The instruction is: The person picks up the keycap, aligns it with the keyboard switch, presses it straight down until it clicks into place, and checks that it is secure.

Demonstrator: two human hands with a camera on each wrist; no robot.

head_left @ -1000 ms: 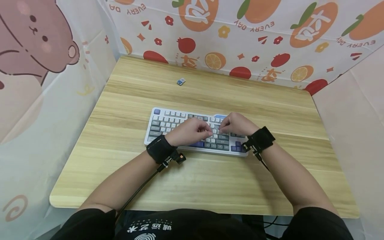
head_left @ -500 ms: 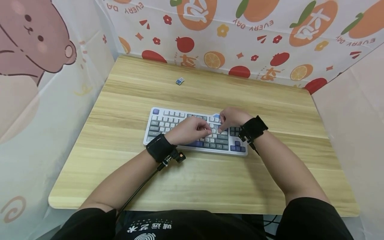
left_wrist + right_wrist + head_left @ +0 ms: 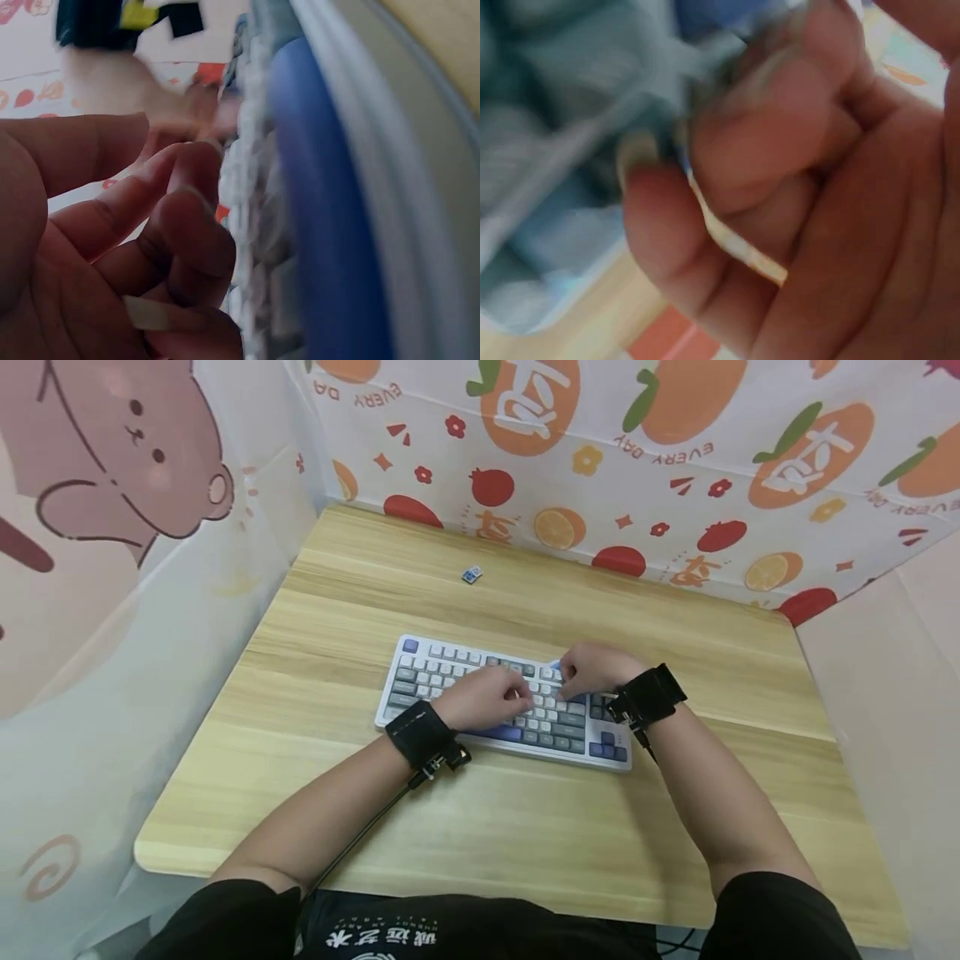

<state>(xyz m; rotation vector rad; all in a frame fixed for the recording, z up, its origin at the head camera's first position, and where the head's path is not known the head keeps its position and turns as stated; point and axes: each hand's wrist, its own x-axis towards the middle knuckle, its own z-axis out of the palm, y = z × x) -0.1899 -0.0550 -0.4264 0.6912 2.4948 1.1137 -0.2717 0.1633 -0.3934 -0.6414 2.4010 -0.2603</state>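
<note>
A white-framed keyboard [image 3: 517, 752] with grey, white and blue keys lies at mid-table. My left hand [image 3: 483, 697] is over its middle; in the left wrist view its fingers bend loosely beside the key row, thumb apart, with nothing between them. A long blue spacebar [image 3: 322, 195] runs close beside that hand. My right hand [image 3: 600, 668] is over the upper right part of the keys, fingers curled downward. In the blurred right wrist view, its fingertips [image 3: 664, 217] are right at the keys, and I cannot tell whether they pinch one.
A small blue-and-white packet-like item [image 3: 472, 575] lies near the back of the wooden table [image 3: 360, 827]. A fruit-print cloth [image 3: 600, 468] hangs behind it, and pale cloth walls flank the sides. Black wrist straps with cameras and cables are on both arms.
The right hand has shifted a little left over the keyboard and its wrist has turned slightly. The left hand stays near the same keys. The head view has tilted, moving the scene right and down.
</note>
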